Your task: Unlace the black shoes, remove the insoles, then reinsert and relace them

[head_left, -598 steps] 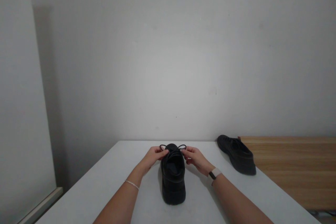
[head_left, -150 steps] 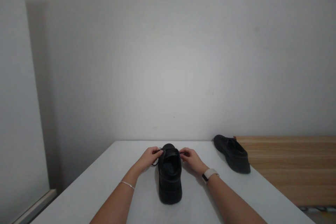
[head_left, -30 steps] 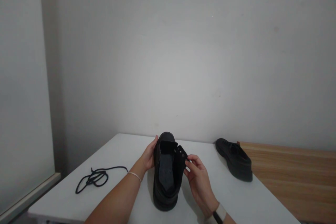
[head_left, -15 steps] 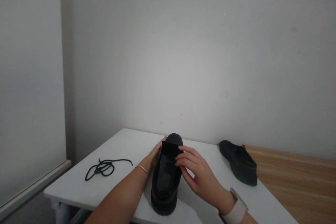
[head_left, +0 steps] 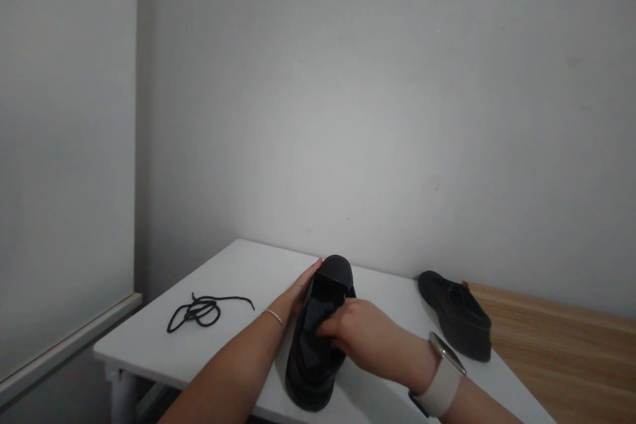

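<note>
A black shoe (head_left: pixel 311 384) without a lace through it stands on the table, its toe towards the wall and its heel towards me. My left hand (head_left: pixel 301 290) grips it along the left side near the front; most of those fingers are hidden behind it. Over the right edge of the opening, my right hand (head_left: pixel 348 328) is closed with its fingers bent in at the shoe's inside. Its fingertips are partly hidden. A loose black shoelace (head_left: pixel 199 311) lies in loops on the table, left of my left forearm.
A second black shoe (head_left: pixel 454 315), laced, rests at the right on the white table (head_left: pixel 238 271). Beside it is a wood-grain surface (head_left: pixel 561 351). A grey wall (head_left: pixel 348 112) rises behind the table, and a pale panel (head_left: pixel 64 146) stands at the left.
My right hand has moved from the tongue at the front down into the shoe's opening, and its fingers have curled. The tongue's upright edge now lies lower. The view has shifted slightly.
</note>
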The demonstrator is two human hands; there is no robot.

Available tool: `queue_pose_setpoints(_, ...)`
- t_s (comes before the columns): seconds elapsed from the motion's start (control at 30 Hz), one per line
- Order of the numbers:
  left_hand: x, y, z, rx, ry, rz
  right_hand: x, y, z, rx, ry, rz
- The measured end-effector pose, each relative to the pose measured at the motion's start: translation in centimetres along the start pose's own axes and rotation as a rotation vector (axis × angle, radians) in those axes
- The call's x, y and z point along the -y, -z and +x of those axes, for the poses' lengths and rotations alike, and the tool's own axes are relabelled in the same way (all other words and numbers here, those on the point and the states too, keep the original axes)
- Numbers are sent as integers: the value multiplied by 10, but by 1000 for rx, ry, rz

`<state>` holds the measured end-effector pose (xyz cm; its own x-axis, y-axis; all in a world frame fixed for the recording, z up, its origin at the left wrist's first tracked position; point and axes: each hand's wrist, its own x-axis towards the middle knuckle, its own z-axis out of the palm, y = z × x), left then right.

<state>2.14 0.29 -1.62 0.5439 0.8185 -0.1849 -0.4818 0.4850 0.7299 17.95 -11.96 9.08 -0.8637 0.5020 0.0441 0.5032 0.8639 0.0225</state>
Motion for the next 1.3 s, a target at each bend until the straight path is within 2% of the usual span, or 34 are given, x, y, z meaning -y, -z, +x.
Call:
queue_pose_setpoints(0.27,0,4,2,-68,-29,35,-5,-6,35,112,51,-166)
queue_pose_setpoints(0.43,2,0,0,-16,10,52,-13,-9,34,138,35,-148)
queue_pose_setpoints(0.6,2,-1,-2,-21,33,94,-16,-12,35,139,19,-152)
queue_pose_setpoints(0.9,5,18,17,-32,12,72,-8,-17,43,142,-26,-235)
queue_pose_setpoints(1.13,3,7,1,-10,3,80,-10,-21,41,56,6,-238)
queue_pose_setpoints(1.3,4,6,3,-2,-1,44,-12,-18,37,36,22,-178)
